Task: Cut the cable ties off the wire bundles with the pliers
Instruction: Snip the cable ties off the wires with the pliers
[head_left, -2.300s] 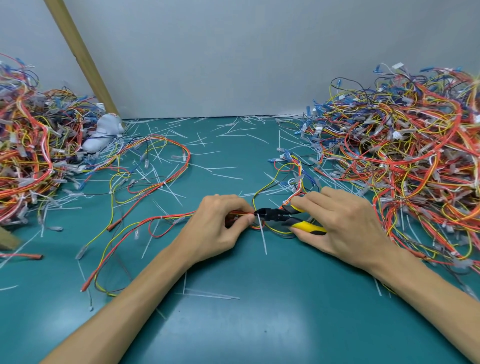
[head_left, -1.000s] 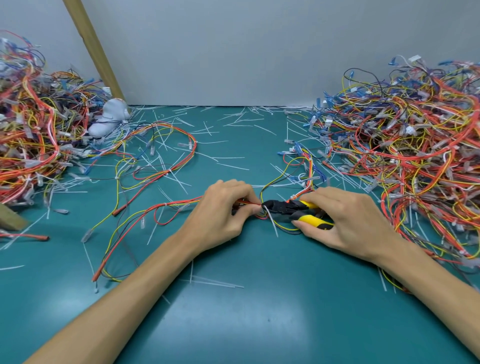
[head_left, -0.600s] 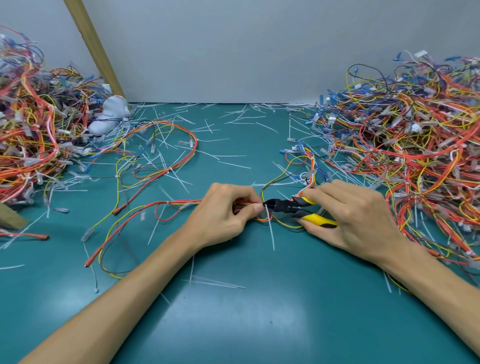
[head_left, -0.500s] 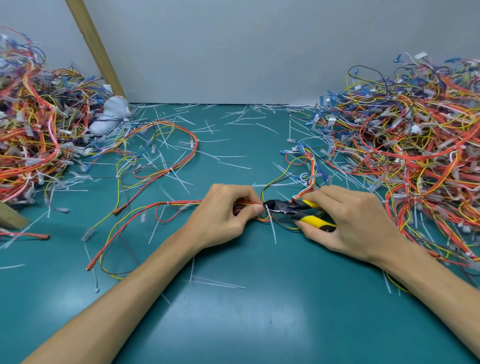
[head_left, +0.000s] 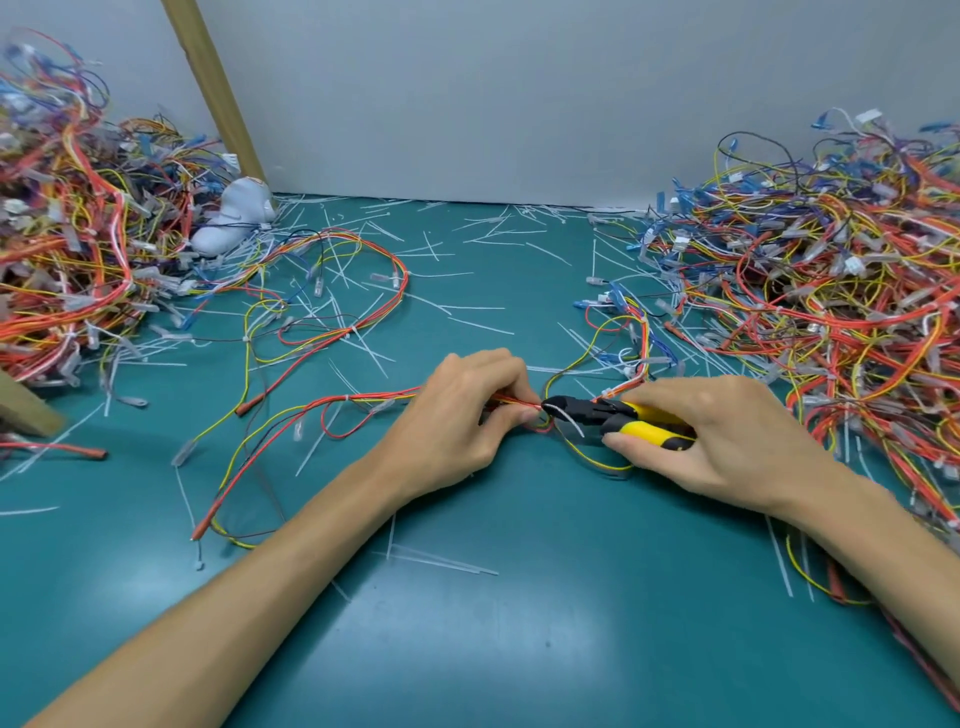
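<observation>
Pinching the bundle (head_left: 363, 400) to the worktop (head_left: 519, 597) with left hand (head_left: 457, 421), gripping pliers (head_left: 597, 410) in right hand (head_left: 717, 436), nose aimed leftward along it at the tie (head_left: 569, 419), seemingly between the blades

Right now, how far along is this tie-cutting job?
Done: many snipped white ties litter the mat. In hand: the left hand pinches a wire bundle while the right hand holds the pliers at a white tie. Left: probably plenty; a left heap and a right heap of wires sit nearby, though which is finished I cannot tell.
</observation>
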